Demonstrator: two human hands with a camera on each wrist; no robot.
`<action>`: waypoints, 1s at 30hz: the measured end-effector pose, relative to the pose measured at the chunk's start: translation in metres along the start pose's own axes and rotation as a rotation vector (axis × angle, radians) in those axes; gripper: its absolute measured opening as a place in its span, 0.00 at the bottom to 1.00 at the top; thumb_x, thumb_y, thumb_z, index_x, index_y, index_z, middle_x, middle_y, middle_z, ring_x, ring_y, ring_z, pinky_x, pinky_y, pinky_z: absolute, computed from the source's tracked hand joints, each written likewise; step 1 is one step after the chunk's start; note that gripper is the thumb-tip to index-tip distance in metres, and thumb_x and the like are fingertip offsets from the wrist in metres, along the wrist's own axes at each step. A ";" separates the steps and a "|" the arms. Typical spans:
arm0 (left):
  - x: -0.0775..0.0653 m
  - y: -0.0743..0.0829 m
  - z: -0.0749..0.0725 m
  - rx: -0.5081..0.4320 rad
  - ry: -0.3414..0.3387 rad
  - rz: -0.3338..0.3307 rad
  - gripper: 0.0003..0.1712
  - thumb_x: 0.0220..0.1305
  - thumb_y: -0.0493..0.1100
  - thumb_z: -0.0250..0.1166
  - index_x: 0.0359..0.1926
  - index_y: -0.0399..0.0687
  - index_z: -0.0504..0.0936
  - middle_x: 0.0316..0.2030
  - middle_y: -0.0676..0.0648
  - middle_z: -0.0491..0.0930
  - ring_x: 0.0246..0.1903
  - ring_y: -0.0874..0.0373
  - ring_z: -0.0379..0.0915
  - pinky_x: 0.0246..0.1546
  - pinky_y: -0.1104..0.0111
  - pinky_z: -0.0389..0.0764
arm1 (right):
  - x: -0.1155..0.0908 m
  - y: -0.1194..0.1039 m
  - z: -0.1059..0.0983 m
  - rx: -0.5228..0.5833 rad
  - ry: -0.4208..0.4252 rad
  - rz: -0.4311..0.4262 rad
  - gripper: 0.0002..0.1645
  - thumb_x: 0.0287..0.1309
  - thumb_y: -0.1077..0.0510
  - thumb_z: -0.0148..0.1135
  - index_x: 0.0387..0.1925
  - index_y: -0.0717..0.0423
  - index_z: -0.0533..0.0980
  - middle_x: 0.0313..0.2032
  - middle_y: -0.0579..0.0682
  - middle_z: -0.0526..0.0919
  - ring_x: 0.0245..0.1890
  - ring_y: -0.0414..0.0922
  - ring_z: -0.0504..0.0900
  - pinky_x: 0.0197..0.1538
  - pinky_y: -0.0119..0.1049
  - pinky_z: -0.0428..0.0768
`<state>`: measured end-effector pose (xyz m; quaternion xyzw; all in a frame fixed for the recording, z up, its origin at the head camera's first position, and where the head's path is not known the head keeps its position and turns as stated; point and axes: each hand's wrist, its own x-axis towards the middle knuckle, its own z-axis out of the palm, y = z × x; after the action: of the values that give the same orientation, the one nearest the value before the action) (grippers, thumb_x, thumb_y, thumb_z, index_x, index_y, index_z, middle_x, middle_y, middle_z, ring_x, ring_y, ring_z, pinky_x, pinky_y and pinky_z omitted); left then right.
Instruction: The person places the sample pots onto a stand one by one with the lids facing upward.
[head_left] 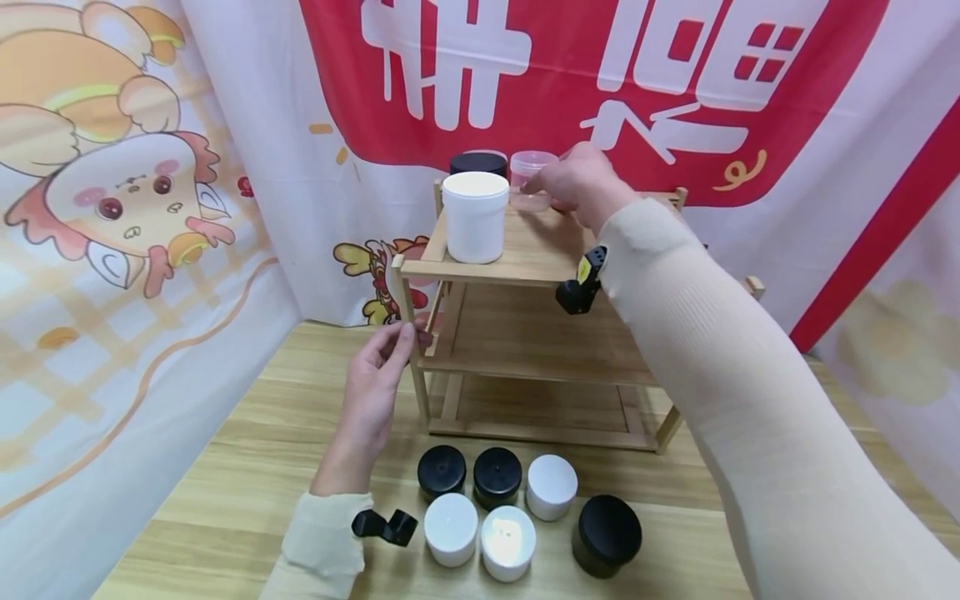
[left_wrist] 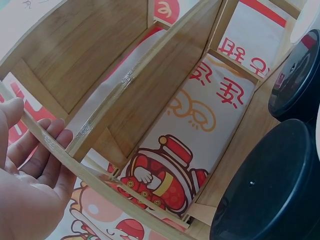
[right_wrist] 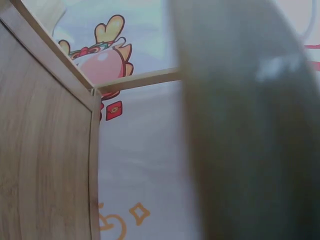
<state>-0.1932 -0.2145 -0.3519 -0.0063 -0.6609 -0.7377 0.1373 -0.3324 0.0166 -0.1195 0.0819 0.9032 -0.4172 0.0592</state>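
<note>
On the top board of a wooden shelf rack [head_left: 525, 267], my right hand [head_left: 581, 185] grips a clear plastic jar [head_left: 534, 158] at the back. Left of it stand a black-lidded jar [head_left: 478, 162] and, in front, a white jar [head_left: 476, 218]. My left hand [head_left: 378, 367] holds the rack's left front post [head_left: 408, 304], thumb on one side and fingers on the other. The left wrist view has the same hand [left_wrist: 37, 165] around the post [left_wrist: 95, 180]. My right hand is outside the right wrist view, where a blurred board [right_wrist: 245, 120] fills the right side.
In front of the rack on the wooden table [head_left: 225, 483] stand several jars, among them black ones [head_left: 441, 472] and white ones [head_left: 451, 529]. A larger black jar [head_left: 606, 536] sits apart at the right. Printed cloth [head_left: 255, 167] hangs behind and at both sides.
</note>
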 end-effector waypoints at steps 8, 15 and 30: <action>-0.001 0.000 0.001 -0.004 0.000 0.000 0.23 0.83 0.55 0.59 0.65 0.45 0.81 0.55 0.50 0.86 0.60 0.57 0.76 0.71 0.66 0.71 | -0.001 0.003 0.002 0.057 -0.001 0.011 0.41 0.63 0.40 0.76 0.73 0.42 0.70 0.67 0.44 0.73 0.64 0.44 0.74 0.68 0.37 0.79; -0.001 0.000 0.001 -0.007 0.001 -0.003 0.25 0.83 0.54 0.59 0.67 0.41 0.79 0.51 0.56 0.86 0.61 0.57 0.76 0.72 0.64 0.69 | -0.004 0.009 -0.006 0.123 -0.018 -0.011 0.51 0.59 0.32 0.77 0.76 0.41 0.66 0.75 0.44 0.69 0.71 0.47 0.72 0.73 0.43 0.77; -0.001 0.002 -0.001 0.011 -0.027 -0.011 0.30 0.83 0.56 0.58 0.70 0.37 0.76 0.51 0.56 0.85 0.63 0.57 0.75 0.74 0.63 0.68 | -0.048 0.062 -0.063 0.406 -0.109 -0.269 0.49 0.63 0.36 0.74 0.79 0.44 0.67 0.80 0.47 0.67 0.79 0.51 0.69 0.83 0.44 0.66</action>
<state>-0.1920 -0.2158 -0.3502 -0.0119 -0.6669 -0.7345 0.1245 -0.2759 0.0996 -0.1171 -0.0514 0.7992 -0.5978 0.0341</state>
